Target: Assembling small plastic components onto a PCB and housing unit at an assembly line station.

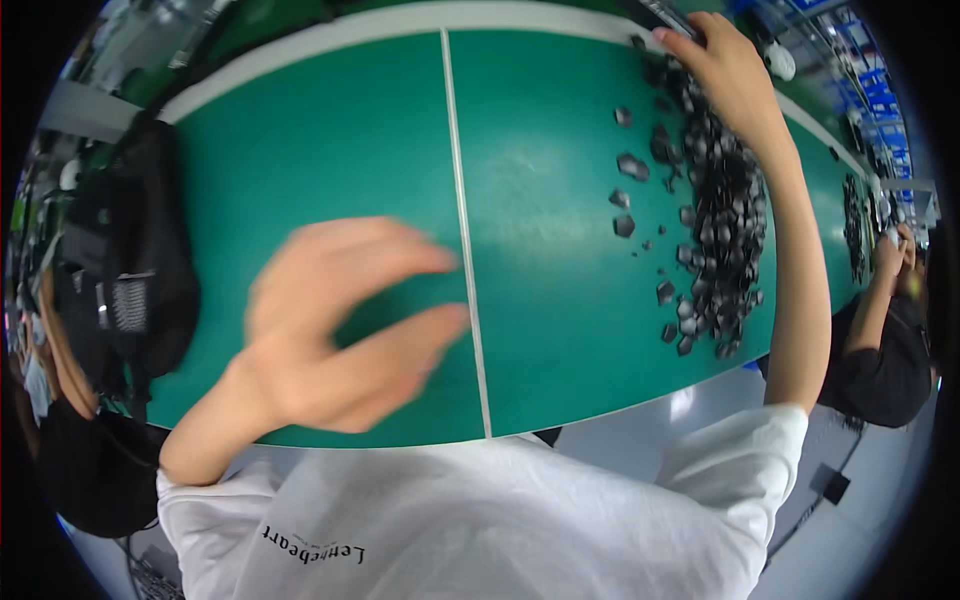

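Fingers of the left hand spread loose and blurred above the green table, holding nothing. The right hand reaches to the far edge, fingertips curled on a dark flat object, above the pile of small black parts.

A green bench runs left to right, with a pale seam from near to far down its middle. At its left end sits a black bag. At the far right another person in dark clothing works at a second dark pile.
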Demonstrator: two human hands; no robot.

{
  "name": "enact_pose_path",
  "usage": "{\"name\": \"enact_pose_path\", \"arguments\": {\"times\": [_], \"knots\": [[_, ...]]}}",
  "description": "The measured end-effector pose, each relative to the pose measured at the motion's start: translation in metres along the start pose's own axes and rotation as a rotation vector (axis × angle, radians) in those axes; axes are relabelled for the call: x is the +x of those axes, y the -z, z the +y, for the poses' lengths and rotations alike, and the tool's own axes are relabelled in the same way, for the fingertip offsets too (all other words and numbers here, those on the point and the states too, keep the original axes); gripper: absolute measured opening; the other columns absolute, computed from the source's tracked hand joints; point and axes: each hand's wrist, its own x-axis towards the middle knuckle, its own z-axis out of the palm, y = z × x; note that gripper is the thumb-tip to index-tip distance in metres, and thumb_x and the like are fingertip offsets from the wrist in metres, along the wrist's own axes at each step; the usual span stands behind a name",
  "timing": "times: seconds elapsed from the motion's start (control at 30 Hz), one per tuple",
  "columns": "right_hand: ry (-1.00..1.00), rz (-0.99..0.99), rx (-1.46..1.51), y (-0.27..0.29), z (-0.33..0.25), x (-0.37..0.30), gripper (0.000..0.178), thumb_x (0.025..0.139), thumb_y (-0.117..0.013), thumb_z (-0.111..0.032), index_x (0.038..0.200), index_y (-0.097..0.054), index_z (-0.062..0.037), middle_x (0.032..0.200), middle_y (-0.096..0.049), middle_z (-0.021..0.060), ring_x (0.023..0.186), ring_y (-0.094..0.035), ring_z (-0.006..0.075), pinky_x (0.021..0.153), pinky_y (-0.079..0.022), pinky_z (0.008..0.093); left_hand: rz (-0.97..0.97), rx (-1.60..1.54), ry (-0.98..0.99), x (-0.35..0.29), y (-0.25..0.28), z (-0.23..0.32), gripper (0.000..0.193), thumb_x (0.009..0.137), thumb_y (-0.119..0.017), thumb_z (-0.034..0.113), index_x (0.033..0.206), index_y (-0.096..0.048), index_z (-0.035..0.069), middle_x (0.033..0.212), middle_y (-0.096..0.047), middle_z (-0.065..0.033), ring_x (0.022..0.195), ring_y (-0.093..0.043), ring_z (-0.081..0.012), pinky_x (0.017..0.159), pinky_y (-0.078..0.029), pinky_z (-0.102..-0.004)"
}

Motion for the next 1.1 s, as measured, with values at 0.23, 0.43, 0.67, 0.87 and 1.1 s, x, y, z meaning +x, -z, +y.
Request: {"name": "enact_pose_path", "arguments": {"times": [0.23, 0.43, 0.67, 0.87, 1.1], "knots": [[0.244, -0.070, 0.057, -0.071, -0.144, -0.157, 0.049, 0.070, -0.078, -0.036, 0.109, -0.064, -0.0090, 0.086, -0.053, 0.0040, 0.074, -0.053, 0.0198, 0.069, -0.045, 0.0311, 0.142, 0.011, -0.081, -0.003, -0.020, -0.027, 0.036, 0.071, -0.078, 0.024, 0.101, -0.072, 0.004, 0.114, -0.063, -0.0226, 0.095, -0.064, -0.0327, 0.082, -0.057, -0.0426], [-0.036, 0.076, 0.033, -0.024, -0.085, -0.190, 0.024, 0.082, -0.069, -0.005, 0.106, -0.068, -0.0010, 0.095, -0.065, 0.0071, 0.081, -0.058, 0.0184, 0.070, -0.045, 0.0272, -0.251, -0.094, 0.033, -0.044, 0.005, -0.029, 0.051, 0.068, -0.079, 0.025, 0.113, -0.069, 0.003, 0.115, -0.063, -0.0233, 0.095, -0.063, -0.0339, 0.082, -0.054, -0.0403], [-0.417, -0.098, -0.009, -0.014, -0.065, -0.186, 0.008, 0.080, -0.071, -0.002, 0.082, -0.065, 0.0035, 0.067, -0.057, 0.0028, 0.057, -0.041, 0.0112, 0.053, -0.033, 0.0238, -0.291, -0.403, 0.121, -0.042, 0.008, -0.038, 0.060, 0.063, -0.078, 0.023, 0.118, -0.067, 0.002, 0.120, -0.063, -0.0238, 0.098, -0.061, -0.0341, 0.083, -0.052, -0.0416], [-0.404, -0.206, -0.156, -0.003, -0.081, -0.184, 0.011, 0.081, -0.071, -0.006, 0.083, -0.066, 0.0039, 0.063, -0.056, 0.0019, 0.054, -0.040, 0.0102, 0.052, -0.032, 0.0245, -0.070, -0.522, 0.010, -0.056, -0.018, -0.049, 0.069, 0.062, -0.076, 0.022, 0.124, -0.063, -0.006, 0.128, -0.062, -0.0234, 0.107, -0.063, -0.0344, 0.093, -0.052, -0.0426], [-0.466, -0.289, -0.110, -0.005, -0.084, -0.177, 0.008, 0.081, -0.070, -0.004, 0.084, -0.068, 0.0030, 0.065, -0.059, 0.0018, 0.057, -0.045, 0.0095, 0.054, -0.036, 0.0232, -0.196, -0.380, 0.127, -0.060, -0.003, -0.042, 0.073, 0.063, -0.075, 0.021, 0.128, -0.059, -0.006, 0.127, -0.061, -0.0251, 0.109, -0.062, -0.0363, 0.095, -0.051, -0.0432]]}}
